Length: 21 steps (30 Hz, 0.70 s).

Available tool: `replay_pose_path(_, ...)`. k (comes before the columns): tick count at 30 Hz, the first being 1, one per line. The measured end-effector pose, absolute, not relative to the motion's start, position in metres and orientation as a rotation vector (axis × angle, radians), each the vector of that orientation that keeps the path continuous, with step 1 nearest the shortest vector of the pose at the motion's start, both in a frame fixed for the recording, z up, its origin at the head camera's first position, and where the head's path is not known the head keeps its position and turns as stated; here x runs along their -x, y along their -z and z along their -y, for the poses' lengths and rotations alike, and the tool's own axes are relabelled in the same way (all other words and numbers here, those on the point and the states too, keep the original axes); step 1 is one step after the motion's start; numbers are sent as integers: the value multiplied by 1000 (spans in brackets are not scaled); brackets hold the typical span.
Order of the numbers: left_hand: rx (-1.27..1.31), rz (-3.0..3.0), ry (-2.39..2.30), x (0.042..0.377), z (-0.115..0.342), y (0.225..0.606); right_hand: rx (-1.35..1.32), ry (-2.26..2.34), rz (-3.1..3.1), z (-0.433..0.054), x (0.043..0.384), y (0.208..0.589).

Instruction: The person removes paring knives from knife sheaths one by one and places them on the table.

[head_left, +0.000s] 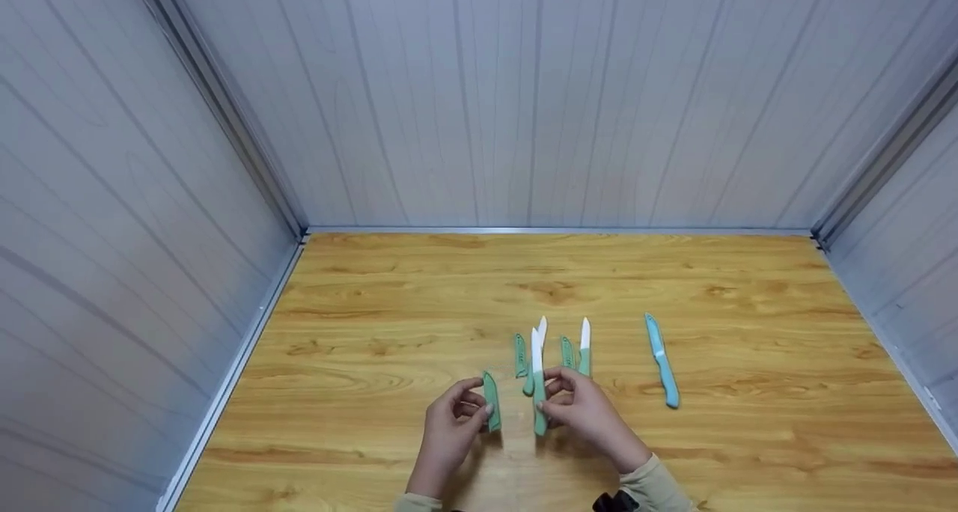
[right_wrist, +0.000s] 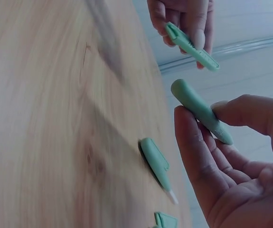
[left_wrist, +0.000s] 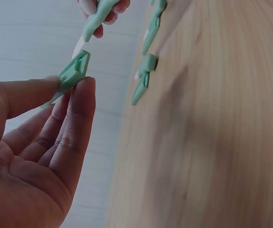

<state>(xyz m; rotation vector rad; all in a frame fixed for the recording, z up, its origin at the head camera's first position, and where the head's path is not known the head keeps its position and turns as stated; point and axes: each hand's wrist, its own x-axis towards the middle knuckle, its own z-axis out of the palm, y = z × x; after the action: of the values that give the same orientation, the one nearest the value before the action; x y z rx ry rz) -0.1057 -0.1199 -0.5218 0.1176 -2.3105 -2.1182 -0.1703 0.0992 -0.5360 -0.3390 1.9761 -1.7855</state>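
Between thumb and fingers my left hand [head_left: 447, 428] pinches a green knife sheath [head_left: 491, 402], held above the table; its open end shows in the left wrist view [left_wrist: 81, 64]. My right hand [head_left: 587, 413] grips a paring knife by its green handle [head_left: 539, 411], white blade pointing away from me. Sheath and knife are apart, side by side. Behind the held knife lies a second green-handled knife [head_left: 543, 325], partly hidden by it. A green sheath [head_left: 520, 356] lies left of that one. Another green sheath [head_left: 567, 352] and a third white-bladed knife [head_left: 585, 338] lie just beyond my right hand.
Farther right on the wood-grain table [head_left: 374, 295] lies a blue knife [head_left: 664, 370], its blade covered by a blue sheath. Pale panelled walls [head_left: 494, 108] enclose the table at the back and both sides.
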Motion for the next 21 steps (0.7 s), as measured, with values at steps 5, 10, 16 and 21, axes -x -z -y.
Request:
replay_pose_path(5, -144, 2324, 2135, 114, 128, 546, 339, 1797, -1955, -91, 173, 538)
replay_pose_path(10, -172, 2356, 2114, 121, 133, 554, 350, 1786, -1960, -82, 175, 543)
replay_pose_path(16, -208, 2399, 2076, 126, 136, 557, 386, 1757, -1981, -74, 175, 548)
replay_pose_path(21, -229, 2400, 2089, 129, 136, 562, 369, 1741, -1970, -71, 177, 551)
